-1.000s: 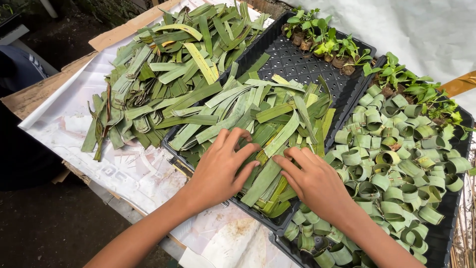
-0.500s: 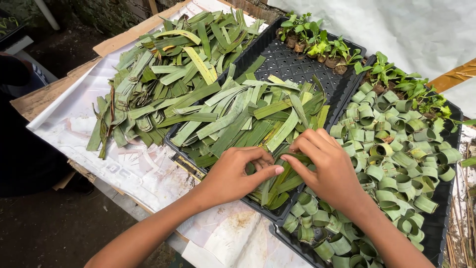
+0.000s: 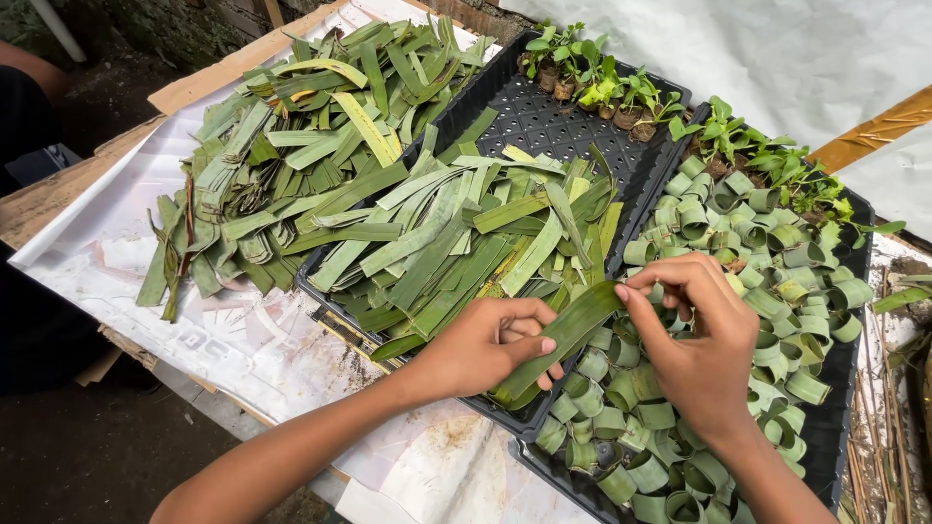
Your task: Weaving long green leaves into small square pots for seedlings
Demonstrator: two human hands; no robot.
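My left hand and my right hand hold one long green leaf strip between them, lifted over the near edge of two black trays. The left hand pinches its lower end, the right hand its upper end. Under the hands lies a pile of flat leaf strips in the left black tray. The right black tray holds several rolled leaf rings standing side by side.
A second heap of leaf strips lies on white sheeting over a wooden bench. Small green seedlings in soil stand at the far ends of both trays. Dark ground lies to the left and below.
Both hands left the pile with one leaf strip and moved right, toward the tray of rolled rings. The strip now stretches between the two hands.
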